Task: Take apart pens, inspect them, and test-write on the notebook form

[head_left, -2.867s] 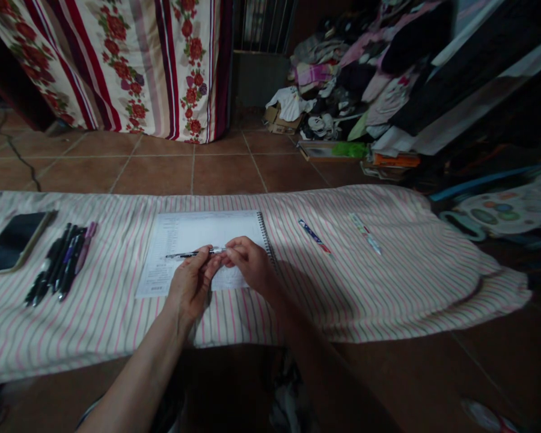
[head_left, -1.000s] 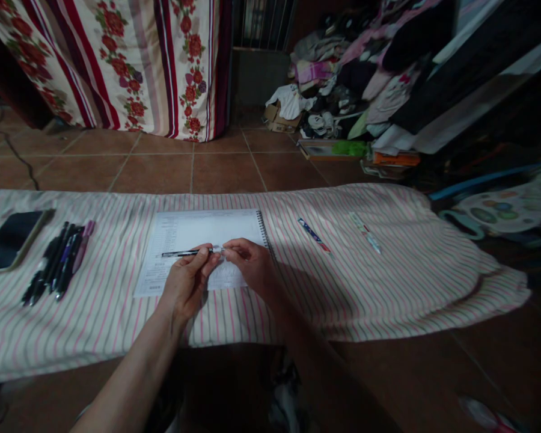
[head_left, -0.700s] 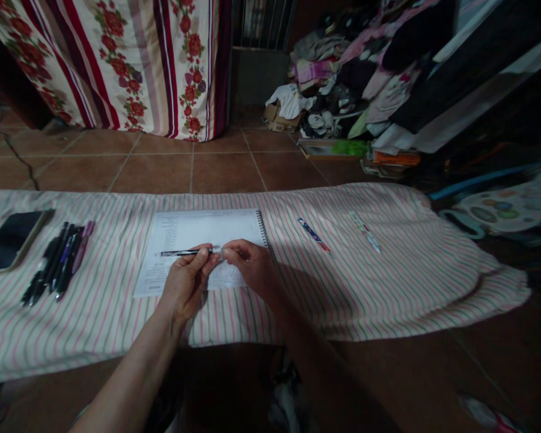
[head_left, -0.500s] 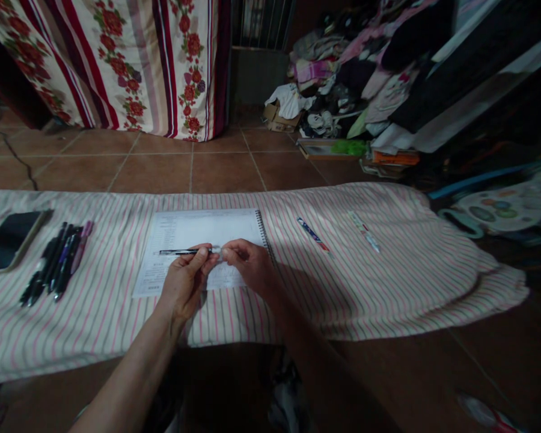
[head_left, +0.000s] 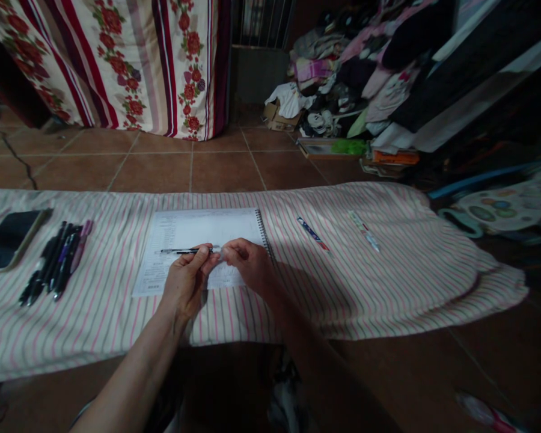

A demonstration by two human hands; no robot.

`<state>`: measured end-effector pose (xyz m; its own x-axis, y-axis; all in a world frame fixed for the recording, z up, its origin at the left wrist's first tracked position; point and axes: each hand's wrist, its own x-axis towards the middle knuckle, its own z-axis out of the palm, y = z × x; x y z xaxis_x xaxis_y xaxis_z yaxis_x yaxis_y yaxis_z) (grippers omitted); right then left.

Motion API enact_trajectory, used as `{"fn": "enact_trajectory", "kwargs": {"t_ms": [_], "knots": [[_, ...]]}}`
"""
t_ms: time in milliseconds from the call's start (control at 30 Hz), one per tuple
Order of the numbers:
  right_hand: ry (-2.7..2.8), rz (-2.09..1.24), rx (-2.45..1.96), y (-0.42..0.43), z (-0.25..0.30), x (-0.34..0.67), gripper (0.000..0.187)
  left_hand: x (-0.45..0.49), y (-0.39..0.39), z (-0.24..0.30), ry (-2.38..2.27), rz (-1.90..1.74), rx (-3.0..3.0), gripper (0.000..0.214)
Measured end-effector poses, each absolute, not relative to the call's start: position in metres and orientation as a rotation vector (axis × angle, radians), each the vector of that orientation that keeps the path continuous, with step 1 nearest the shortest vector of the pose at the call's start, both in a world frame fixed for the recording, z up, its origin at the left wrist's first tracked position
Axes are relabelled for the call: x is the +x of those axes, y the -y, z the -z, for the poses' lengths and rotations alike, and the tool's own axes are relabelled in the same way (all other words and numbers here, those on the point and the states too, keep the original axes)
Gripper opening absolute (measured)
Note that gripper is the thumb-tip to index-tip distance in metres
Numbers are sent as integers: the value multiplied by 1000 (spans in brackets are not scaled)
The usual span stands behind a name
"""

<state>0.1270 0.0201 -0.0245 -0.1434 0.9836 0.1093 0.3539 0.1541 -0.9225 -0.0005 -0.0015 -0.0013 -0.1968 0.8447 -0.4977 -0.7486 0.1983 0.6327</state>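
Between thumb and fingers, my left hand [head_left: 190, 270] pinches a dark pen [head_left: 179, 251], which lies level above the notebook with its thin end to the left. My right hand [head_left: 247, 261] is closed at the pen's clear right end, fingertips pressed together there; whatever is inside the pinch is too small to make out. Under both hands lies a spiral-bound notebook [head_left: 207, 224] with printed pages, its wire binding on the right. To the right of it, a dark patterned pen [head_left: 313, 234] and a white patterned pen [head_left: 364, 231] rest on the striped cloth.
A pile of several pens [head_left: 61, 258] lies on the left of the striped cloth [head_left: 379, 288], beside a dark-screened phone [head_left: 9, 240]. Beyond the cloth are a tiled floor [head_left: 157, 168], a floral curtain [head_left: 148, 60] and a heap of clothes [head_left: 338, 78].
The pen and both hands hold nearly the same place, with only a very slight shift of the pen to the right.
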Motion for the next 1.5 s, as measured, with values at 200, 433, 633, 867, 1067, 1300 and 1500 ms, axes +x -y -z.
{"fn": "enact_trajectory", "kwargs": {"t_ms": [200, 433, 633, 867, 1067, 1300, 1500], "knots": [[1596, -1043, -1295, -18, 22, 125, 12, -1, 0, 4, -1036, -1480, 72, 31], [1607, -981, -1277, -17, 19, 123, 10, 1, 1, 4, -1038, -1492, 82, 27], [1607, -999, -1297, -16, 18, 123, 12, -1, 1, 8, -1001, -1508, 124, 20], [1703, -908, -1371, -15, 17, 123, 27, 1, 4, 3, -1008, -1488, 193, 10], [1764, -821, -1503, -14, 16, 119, 39, 4, 6, 1, -1056, -1464, 235, 7], [1681, -892, -1588, -16, 15, 115, 44, 6, 7, 7, -1009, -1448, 235, 10], [1524, -1177, -1557, -19, 20, 114, 55, 8, 7, 6, -963, -1442, 237, 10]]}}
